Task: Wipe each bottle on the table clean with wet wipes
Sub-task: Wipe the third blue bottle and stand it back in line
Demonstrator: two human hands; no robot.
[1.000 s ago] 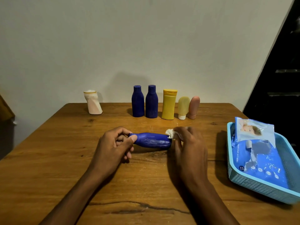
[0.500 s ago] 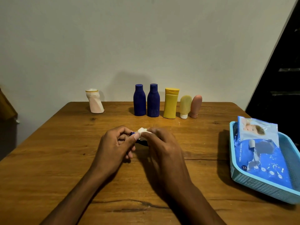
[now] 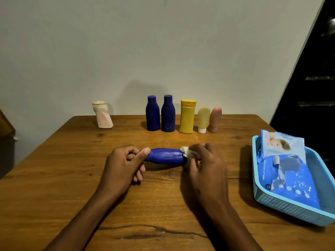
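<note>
— Bottle (image 3: 165, 156) position?
— Blue, lying on its side at mid counter (image 3: 54, 178), cap end in the left hand (image 3: 123, 163); that grip is curled, thumb pressed on the neck.
— And the other grip?
— Right hand (image 3: 206, 165) pinches a crumpled white wipe (image 3: 187, 152) against the bottle's base.
— Its look?
— Glossy, with faint pale streaks. Five more bottles (image 3: 168, 115) stand at the back.
</note>
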